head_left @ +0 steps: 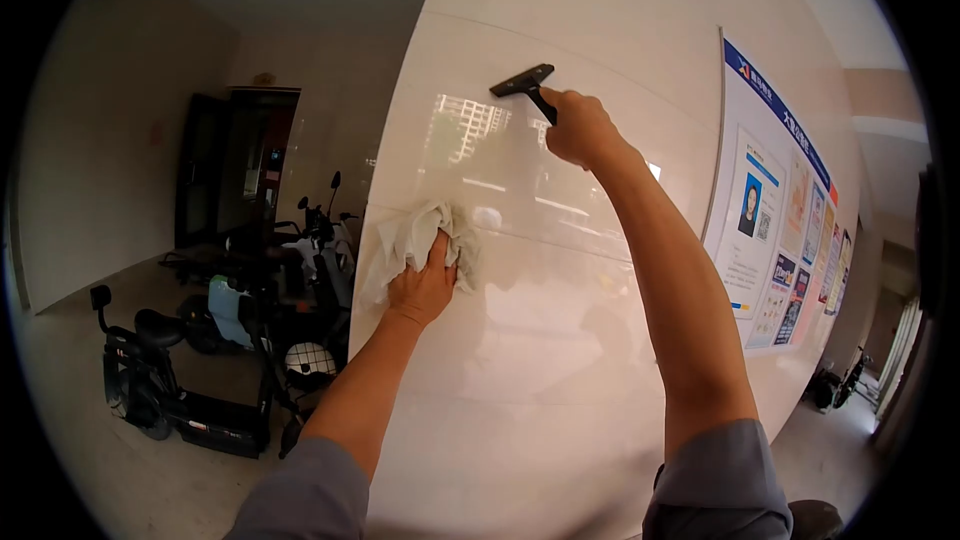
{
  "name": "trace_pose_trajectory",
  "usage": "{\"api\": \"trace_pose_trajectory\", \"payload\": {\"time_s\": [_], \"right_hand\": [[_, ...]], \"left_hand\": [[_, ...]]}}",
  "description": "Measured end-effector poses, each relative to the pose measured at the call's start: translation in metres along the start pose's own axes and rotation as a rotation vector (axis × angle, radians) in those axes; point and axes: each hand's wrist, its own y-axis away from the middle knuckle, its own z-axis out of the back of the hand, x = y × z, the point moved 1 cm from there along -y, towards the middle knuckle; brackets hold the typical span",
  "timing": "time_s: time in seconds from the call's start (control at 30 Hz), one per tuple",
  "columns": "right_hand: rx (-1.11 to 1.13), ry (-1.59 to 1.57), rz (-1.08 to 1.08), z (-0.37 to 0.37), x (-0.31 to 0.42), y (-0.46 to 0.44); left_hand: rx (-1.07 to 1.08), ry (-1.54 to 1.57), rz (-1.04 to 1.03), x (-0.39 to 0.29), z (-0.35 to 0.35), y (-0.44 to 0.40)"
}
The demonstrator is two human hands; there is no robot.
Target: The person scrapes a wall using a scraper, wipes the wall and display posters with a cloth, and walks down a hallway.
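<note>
Black squeegee [522, 81] gripped by handle in right hand [580, 128], blade against glossy tiled wall [560, 340], pale cloth [432, 238] bunched in left hand [424, 290], pressed to wall lower down, notice board [785, 210] mounted at right.

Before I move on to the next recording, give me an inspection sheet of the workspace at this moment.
Surface: upright, glossy tiled wall with bright reflections.
Job's things: black squeegee, head high on the wall; pale, bunched cloth lower, near the wall's left edge.
Clutter: parked electric scooters, crowded left of the wall.
Grippers: bare hands; right hand grips the squeegee handle, left hand is on the cloth, its grip partly hidden.
Cables: nothing seen.
Surroundings: notice board with posters on the right; dark door at the far left; another two-wheeler at the far right.
</note>
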Motion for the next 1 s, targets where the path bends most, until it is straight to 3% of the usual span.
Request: {"api": "trace_pose_trajectory", "payload": {"time_s": [0.13, 0.3, 0.4, 0.6, 0.7, 0.73, 0.77, 0.83, 0.87, 0.9, 0.97, 1.0], "right_hand": [[-0.031, 0.011, -0.052, 0.002, 0.039, -0.044], [0.012, 0.092, 0.021, 0.005, 0.037, -0.023], [-0.007, 0.145, 0.088, -0.007, 0.023, -0.013], [-0.074, -0.01, -0.099, -0.003, 0.077, -0.079], [-0.107, -0.045, -0.064, -0.015, 0.075, -0.07], [-0.129, -0.055, -0.024, -0.019, 0.068, -0.059], [-0.062, -0.099, -0.032, -0.022, 0.056, -0.038], [-0.052, 0.013, 0.099, -0.028, 0.017, 0.009], [-0.034, 0.037, 0.205, -0.033, -0.017, 0.043], [0.048, 0.023, 0.164, -0.035, -0.043, 0.086], [0.126, -0.23, 0.022, -0.031, -0.102, 0.199], [0.155, -0.29, -0.189, -0.019, -0.11, 0.256]], "left_hand": [[-0.176, -0.043, -0.159, 0.005, -0.004, 0.002], [-0.185, -0.035, -0.2, 0.006, -0.002, 0.002], [-0.021, 0.016, -0.075, 0.0, 0.003, 0.003], [-0.341, -0.062, -0.329, 0.01, -0.004, 0.001], [-0.301, -0.04, -0.323, 0.008, 0.006, 0.004], [-0.272, -0.027, -0.275, 0.006, 0.006, 0.004], [-0.372, -0.044, -0.333, 0.006, 0.002, 0.001], [-0.122, 0.065, -0.073, 0.008, 0.007, 0.002], [-0.239, 0.047, -0.054, 0.007, 0.005, 0.002], [-0.23, 0.092, 0.089, 0.006, 0.009, -0.001], [-0.499, 0.027, 0.039, 0.007, 0.003, -0.003], [-0.476, 0.027, 0.107, 0.006, 0.008, -0.007]]}}
